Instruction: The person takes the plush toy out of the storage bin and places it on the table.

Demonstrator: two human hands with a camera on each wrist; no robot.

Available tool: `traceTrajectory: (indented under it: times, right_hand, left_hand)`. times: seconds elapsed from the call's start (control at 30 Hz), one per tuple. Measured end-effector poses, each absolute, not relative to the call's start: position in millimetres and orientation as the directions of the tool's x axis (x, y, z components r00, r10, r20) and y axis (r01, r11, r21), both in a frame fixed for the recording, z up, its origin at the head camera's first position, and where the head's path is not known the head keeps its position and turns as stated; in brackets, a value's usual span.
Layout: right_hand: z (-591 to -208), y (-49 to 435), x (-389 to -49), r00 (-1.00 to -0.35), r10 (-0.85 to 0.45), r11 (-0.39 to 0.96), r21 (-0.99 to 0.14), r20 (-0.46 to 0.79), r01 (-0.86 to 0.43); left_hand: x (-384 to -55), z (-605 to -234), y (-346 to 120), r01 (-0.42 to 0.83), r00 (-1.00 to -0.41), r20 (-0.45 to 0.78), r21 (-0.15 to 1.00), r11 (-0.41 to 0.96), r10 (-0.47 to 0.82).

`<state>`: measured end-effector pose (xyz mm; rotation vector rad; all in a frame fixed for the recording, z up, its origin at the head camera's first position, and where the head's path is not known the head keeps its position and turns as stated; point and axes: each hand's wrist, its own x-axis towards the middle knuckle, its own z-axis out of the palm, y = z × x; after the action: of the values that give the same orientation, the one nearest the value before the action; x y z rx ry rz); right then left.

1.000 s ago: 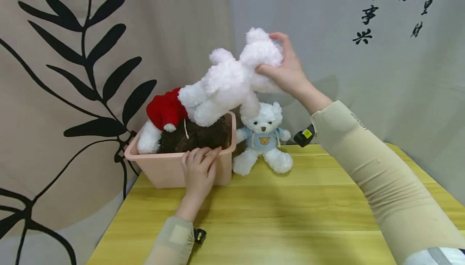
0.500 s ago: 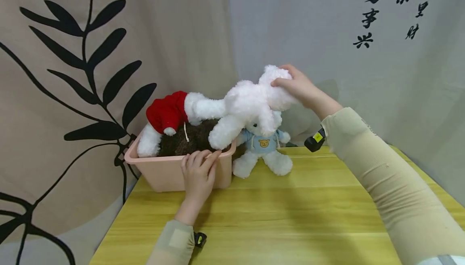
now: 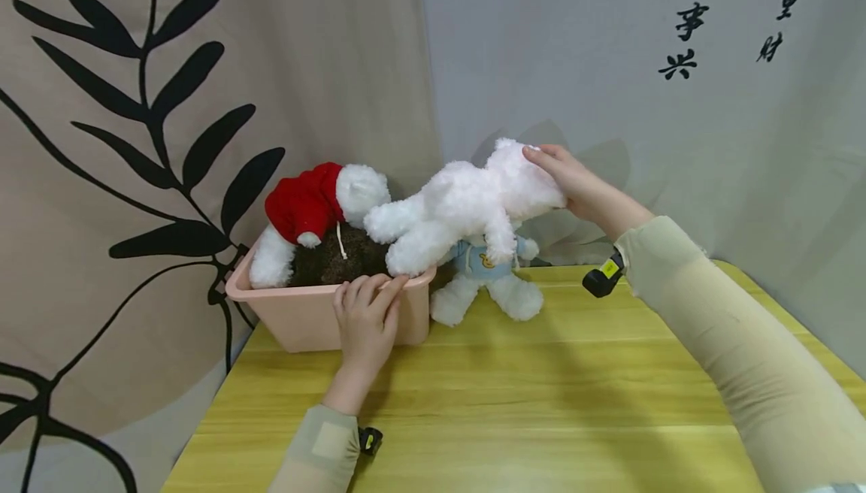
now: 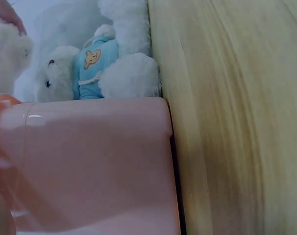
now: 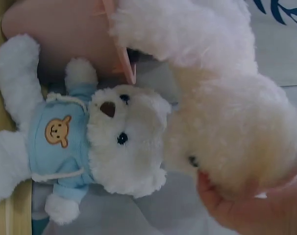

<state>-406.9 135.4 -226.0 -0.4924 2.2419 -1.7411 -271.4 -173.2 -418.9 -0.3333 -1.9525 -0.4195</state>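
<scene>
My right hand [image 3: 582, 181] holds a plain white teddy bear [image 3: 467, 196] by its head, thumb on the near side. The bear lies nearly level in the air, its legs over the right end of a pink plastic bin [image 3: 304, 320]. My left hand [image 3: 367, 324] grips the bin's front rim with bent fingers. Just right of the bin sits another white teddy bear in a blue shirt [image 5: 55, 129], facing forward. In the head view the held bear covers its face, but the right wrist view shows it.
Inside the bin lie a white plush in red clothing [image 3: 307, 204] and a dark brown plush [image 3: 338, 256] with a white cord. The bin stands at the back left of the wooden table [image 3: 507, 395]. Curtains [image 3: 575, 65] hang close behind.
My right hand has moved the plain white bear right and downward, so it now hides the seated bear's face in the head view. My left hand stays on the bin rim.
</scene>
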Motion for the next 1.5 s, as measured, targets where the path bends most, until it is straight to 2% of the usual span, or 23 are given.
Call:
traceTrajectory:
  times: [0.13,0.27,0.37,0.5,0.6,0.7,0.8,0.93,1.0,1.1,1.2,1.37,1.5]
  right_hand:
    - [-231,141,-401,-0.870,-0.469,0.063,-0.977,0.151,-0.204]
    - [-241,144,-396,-0.778,-0.515,0.092,-0.880,0.359,-0.466]
    - [-248,141,-392,-0.659,-0.523,0.215,-0.665,0.540,-0.715]
    - [-257,132,-390,-0.405,-0.541,0.232,-0.333,0.737,-0.914]
    - [-259,124,-386,-0.227,-0.562,0.189,-0.144,0.795,-0.971]
    - [-257,117,-382,-0.089,-0.577,0.196,0.032,0.812,-0.980]
    - [-254,110,-378,-0.027,-0.574,0.215,0.119,0.819,-0.969]
    - [-247,104,-377,0.018,-0.534,0.232,0.167,0.846,-0.958]
    - [-241,104,-377,0.020,-0.506,0.234,0.160,0.862,-0.959]
    - [-231,110,-379,-0.042,-0.465,0.256,0.089,0.884,-0.963]
    - [-217,123,-378,-0.190,-0.410,0.286,-0.072,0.892,-0.956]
    - [-185,149,-373,-0.429,-0.214,0.317,-0.353,0.878,-0.880]
    - [-157,175,-372,-0.552,-0.071,0.391,-0.486,0.830,-0.781]
  left_hand:
    - [-271,-418,-173,0.415,-0.402,0.915,0.141,0.899,0.042]
    - [-271,-417,-172,0.415,-0.395,0.918,0.141,0.899,0.038]
    - [-271,-418,-171,0.415,-0.390,0.920,0.139,0.899,0.038]
    - [-271,-418,-169,0.416,-0.381,0.924,0.138,0.899,0.034]
    - [-270,-418,-169,0.421,-0.370,0.928,0.138,0.897,0.031]
    - [-270,-418,-170,0.425,-0.365,0.930,0.138,0.895,0.030]
    - [-269,-419,-171,0.428,-0.370,0.929,0.140,0.893,0.031]
    - [-269,-419,-171,0.430,-0.382,0.923,0.145,0.891,0.034]
    - [-269,-420,-172,0.431,-0.383,0.923,0.143,0.891,0.037]
    - [-269,-420,-170,0.436,-0.379,0.925,0.141,0.889,0.039]
    - [-269,-421,-170,0.442,-0.375,0.926,0.136,0.886,0.045]
    - [-270,-421,-169,0.448,-0.382,0.923,0.143,0.883,0.044]
    - [-269,-420,-172,0.446,-0.388,0.921,0.155,0.881,0.034]
